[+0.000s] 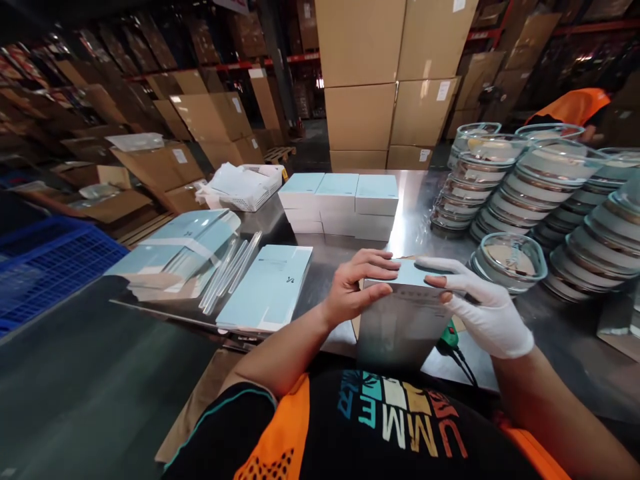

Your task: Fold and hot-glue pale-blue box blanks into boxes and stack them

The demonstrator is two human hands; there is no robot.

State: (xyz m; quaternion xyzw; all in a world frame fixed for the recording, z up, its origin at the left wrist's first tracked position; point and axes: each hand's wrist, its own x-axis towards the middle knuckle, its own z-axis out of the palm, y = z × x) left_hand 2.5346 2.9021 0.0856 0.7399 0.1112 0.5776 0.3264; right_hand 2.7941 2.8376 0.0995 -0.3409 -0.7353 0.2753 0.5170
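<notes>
A box with a light blue top and a greyish side stands upright on the metal table, close to my body. My bare left hand grips its top at the left, fingers over the upper face and thumb along the near edge. From the right, my right hand in a white glove with bare fingertips holds the same top. The box's far side and base are hidden. Beside it on the right lies a green tool with a black cord, partly covered by the box and hand.
Light blue closed boxes are stacked ahead. Flat blue cartons, clear strips and a strapped bundle lie left. Stacked glass containers crowd the right. Behind are a white basket, large cardboard boxes and another person.
</notes>
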